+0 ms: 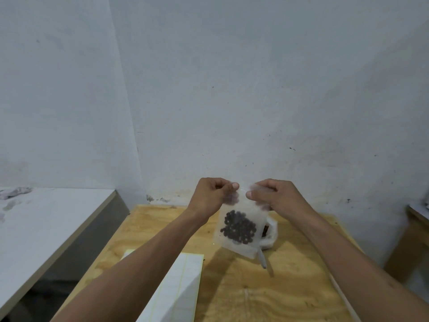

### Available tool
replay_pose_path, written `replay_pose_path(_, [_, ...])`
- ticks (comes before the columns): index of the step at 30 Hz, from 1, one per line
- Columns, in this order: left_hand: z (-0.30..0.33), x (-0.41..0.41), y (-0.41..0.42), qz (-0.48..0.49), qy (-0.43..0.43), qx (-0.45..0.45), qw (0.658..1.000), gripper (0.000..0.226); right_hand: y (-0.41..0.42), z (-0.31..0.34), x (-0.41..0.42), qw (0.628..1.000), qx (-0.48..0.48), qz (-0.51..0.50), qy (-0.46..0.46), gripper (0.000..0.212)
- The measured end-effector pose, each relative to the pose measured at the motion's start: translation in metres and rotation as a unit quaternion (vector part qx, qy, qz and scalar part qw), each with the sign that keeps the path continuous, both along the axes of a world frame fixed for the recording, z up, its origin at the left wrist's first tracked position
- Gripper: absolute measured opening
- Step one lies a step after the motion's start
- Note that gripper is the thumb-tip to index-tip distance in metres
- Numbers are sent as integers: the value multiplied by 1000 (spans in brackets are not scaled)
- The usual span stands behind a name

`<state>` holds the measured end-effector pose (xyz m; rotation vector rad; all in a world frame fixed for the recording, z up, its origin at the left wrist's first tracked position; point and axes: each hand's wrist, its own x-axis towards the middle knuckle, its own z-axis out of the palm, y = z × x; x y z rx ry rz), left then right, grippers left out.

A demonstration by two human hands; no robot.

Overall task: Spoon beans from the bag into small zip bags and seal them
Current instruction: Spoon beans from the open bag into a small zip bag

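One small zip bag (pixel 236 225) already has its share of dark beans (pixel 239 227) inside, so the spooning for this bag looks done and the step in hand is the sealing. The bag hangs in the air above the wooden counter (pixel 290 287), held up by its top edge, with the beans gathered in a clump in its lower half.

The left hand (pixel 210 197) has its fingers curled in, thumb and forefinger pinching the top strip at its left end. The right hand (pixel 274 195) does the same at the right end — thumb pressed to the strip, the other fingers folded behind it. The two thumbs are near each other but apart, with a short stretch of the strip between them. Whether the zip is pressed closed along its length is too blurred to tell.

Behind the held bag, on the counter, sits the larger white bag (pixel 270 235), open, with more beans showing inside — so there is stock left for further bags. A spoon handle (pixel 264 262) sticks out toward the viewer from beneath it. A stack of flat white sheets (pixel 178 289) lies on the counter's near left; whether these are empty zip bags I cannot tell.
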<state>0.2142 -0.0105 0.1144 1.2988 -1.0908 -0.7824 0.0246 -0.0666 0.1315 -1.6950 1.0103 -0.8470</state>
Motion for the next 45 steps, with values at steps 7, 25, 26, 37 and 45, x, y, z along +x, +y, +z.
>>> replay_pose_path(7, [-4, -2, -3, 4, -29, -6, 1000, 23, -3, 3, 12, 999, -32, 25, 28, 12])
replay_pose_path(25, [-5, 32, -6, 76, -42, 28, 996, 34, -1, -11, 25, 1000, 6, -15, -12, 14])
replay_pose_path(26, [-6, 34, -6, 81, -37, 29, 996, 34, -2, -11, 23, 1000, 9, -15, -16, 15])
replay_pose_path(37, [7, 22, -8, 134, 1, 23, 991, 35, 2, -10, 18, 999, 28, -24, -19, 34])
replay_pose_path(45, [11, 24, -2, 75, 16, 193, 978, 45, 1, -27, 18, 962, 237, 15, -138, 19])
